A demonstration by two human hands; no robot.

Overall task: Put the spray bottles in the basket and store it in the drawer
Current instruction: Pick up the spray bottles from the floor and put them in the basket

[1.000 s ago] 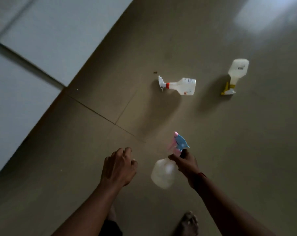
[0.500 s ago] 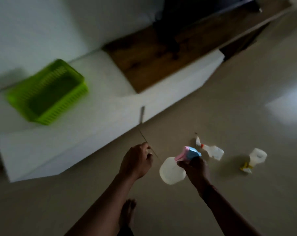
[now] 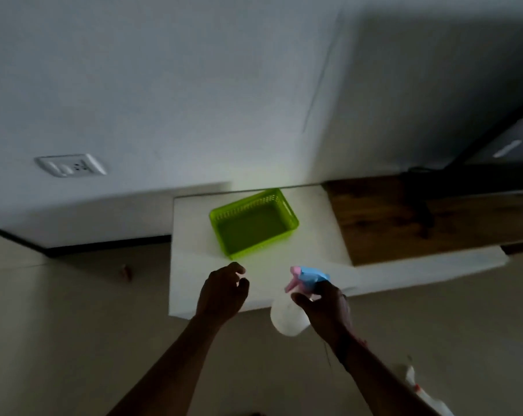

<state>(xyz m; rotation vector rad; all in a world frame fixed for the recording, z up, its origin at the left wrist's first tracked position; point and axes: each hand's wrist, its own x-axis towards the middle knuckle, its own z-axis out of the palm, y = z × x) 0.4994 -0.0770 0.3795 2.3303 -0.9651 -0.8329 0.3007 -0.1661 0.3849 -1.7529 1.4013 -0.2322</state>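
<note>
My right hand (image 3: 324,309) grips the neck of a clear spray bottle (image 3: 287,318) with a blue and pink trigger head, its body hanging down below the cabinet's front edge. A green plastic basket (image 3: 254,225), with nothing inside, stands on the white top of a low cabinet (image 3: 191,280) just beyond my hands. My left hand (image 3: 224,291) hovers over the cabinet's front edge with fingers loosely curled and holds nothing. A second spray bottle with a red collar (image 3: 425,394) lies on the floor at the bottom right, partly hidden by my right forearm.
The cabinet runs to the right with a dark wooden top section (image 3: 404,220). A grey wall with a socket plate (image 3: 71,166) rises behind it. A dark screen edge (image 3: 494,127) leans at the upper right. Beige floor tiles (image 3: 74,325) spread to the left.
The view has swung up from the floor to the cabinet, which now lies straight ahead and closer. My right hand has carried the blue-headed bottle toward the basket. Only one floor bottle stays in view.
</note>
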